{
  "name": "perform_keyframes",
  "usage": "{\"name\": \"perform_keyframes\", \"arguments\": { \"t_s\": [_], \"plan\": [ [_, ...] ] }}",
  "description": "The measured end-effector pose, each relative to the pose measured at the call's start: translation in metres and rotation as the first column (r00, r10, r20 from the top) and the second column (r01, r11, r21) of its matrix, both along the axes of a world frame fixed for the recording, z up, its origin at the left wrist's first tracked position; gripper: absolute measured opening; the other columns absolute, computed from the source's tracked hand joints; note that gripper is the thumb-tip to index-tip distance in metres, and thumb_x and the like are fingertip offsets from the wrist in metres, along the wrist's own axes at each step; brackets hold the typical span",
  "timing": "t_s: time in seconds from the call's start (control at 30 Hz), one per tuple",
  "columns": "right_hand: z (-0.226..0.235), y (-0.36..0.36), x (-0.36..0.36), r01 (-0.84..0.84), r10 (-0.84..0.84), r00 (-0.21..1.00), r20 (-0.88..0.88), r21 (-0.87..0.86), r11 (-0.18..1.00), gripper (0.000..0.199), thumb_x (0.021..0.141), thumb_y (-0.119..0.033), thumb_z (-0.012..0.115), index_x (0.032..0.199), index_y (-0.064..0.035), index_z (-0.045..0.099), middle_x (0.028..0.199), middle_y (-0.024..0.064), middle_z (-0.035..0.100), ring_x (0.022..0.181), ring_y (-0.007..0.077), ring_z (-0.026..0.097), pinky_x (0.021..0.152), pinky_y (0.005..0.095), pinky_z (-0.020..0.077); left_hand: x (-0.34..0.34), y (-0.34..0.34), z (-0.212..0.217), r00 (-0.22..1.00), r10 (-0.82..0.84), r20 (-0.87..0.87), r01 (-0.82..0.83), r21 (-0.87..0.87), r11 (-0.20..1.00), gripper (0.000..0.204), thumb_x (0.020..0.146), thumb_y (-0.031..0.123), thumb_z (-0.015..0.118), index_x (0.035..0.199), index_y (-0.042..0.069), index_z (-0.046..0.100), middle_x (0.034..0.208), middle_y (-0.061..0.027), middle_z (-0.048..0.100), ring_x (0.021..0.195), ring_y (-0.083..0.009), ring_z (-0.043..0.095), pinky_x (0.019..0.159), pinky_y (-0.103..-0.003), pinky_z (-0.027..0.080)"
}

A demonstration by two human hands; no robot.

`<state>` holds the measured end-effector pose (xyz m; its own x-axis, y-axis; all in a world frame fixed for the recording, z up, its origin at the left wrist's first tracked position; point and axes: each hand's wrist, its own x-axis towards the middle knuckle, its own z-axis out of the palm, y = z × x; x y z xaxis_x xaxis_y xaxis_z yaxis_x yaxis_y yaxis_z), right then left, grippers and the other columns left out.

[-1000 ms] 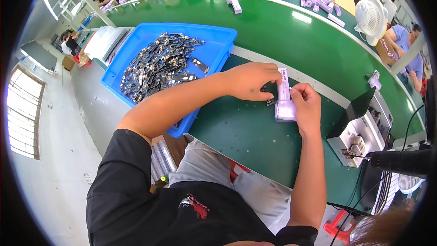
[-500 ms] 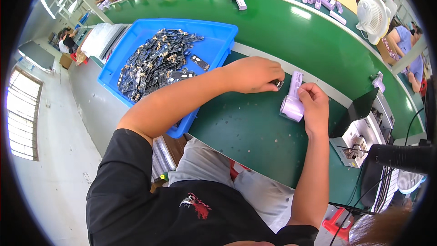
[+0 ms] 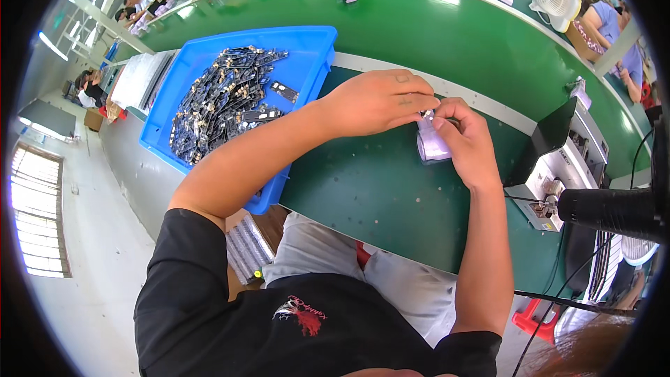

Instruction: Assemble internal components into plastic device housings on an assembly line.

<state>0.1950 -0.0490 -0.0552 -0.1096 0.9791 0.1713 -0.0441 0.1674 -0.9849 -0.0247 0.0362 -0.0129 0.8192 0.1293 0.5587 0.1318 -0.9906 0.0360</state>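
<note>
Purple device (image 3: 433, 145) over green desk (image 3: 363, 192)
Right hand (image 3: 471, 141) clamps it; left hand (image 3: 382, 101) covers its upper end, grip indeterminable.

The left forearm (image 3: 258, 157) slants toward two o'clock, the left hand (image 3: 382, 102) back-up with fingers reaching to three. The right forearm (image 3: 485, 255) points to twelve, the right hand (image 3: 469, 141) curling toward eleven; whether they touch is unclear.
</note>
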Motion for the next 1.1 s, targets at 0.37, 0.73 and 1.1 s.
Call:
{"name": "perform_keyframes", "arguments": {
  "t_s": [0.37, 0.73, 1.1],
  "plan": [
    [-0.001, -0.002, -0.005, -0.047, 0.047, 0.998, -0.032, 0.015, 0.999, 0.001, 0.096, -0.001, 0.062, 0.095, 0.0001, 0.062, 0.105, 0.0016, 0.057, 0.088, 0.0112, 0.057, 0.08, 0.0263, 0.046, 0.0, -0.002, -0.002, 0.999, -0.037, 0.024, 0.037, 0.021, 0.999, 0.027, 0.085, 0.015, 0.077, 0.109, 0.008, 0.068, 0.113, -0.0042, 0.068, 0.104, -0.0249, 0.068, 0.088, -0.037, 0.058],
    [0.001, -0.002, -0.007, -0.068, 0.068, 0.998, -0.016, -0.045, 0.997, 0.003, 0.095, 0.0, 0.062, 0.094, -0.0024, 0.06, 0.085, -0.0023, 0.059, 0.079, 0.0066, 0.052, 0.07, 0.0239, 0.0424, 0.0, -0.002, -0.003, 0.997, -0.059, 0.048, 0.057, 0.055, 0.997, 0.023, 0.088, 0.02, 0.074, 0.107, 0.008, 0.068, 0.11, -0.004, 0.069, 0.098, -0.024, 0.069, 0.082, -0.036, 0.059],
    [-0.009, 0.003, -0.025, 0.255, -0.254, 0.964, -0.076, 0.002, 0.967, 0.004, 0.098, -0.004, 0.065, 0.098, -0.0023, 0.062, 0.084, -0.0008, 0.062, 0.074, 0.0055, 0.055, 0.064, 0.0238, 0.045, 0.007, -0.006, -0.003, 0.998, 0.037, -0.054, -0.04, -0.065, 0.997, 0.042, 0.087, 0.016, 0.067, 0.127, 0.004, 0.06, 0.115, -0.0133, 0.068, 0.103, -0.032, 0.067, 0.088, -0.042, 0.056]
  ]
}}
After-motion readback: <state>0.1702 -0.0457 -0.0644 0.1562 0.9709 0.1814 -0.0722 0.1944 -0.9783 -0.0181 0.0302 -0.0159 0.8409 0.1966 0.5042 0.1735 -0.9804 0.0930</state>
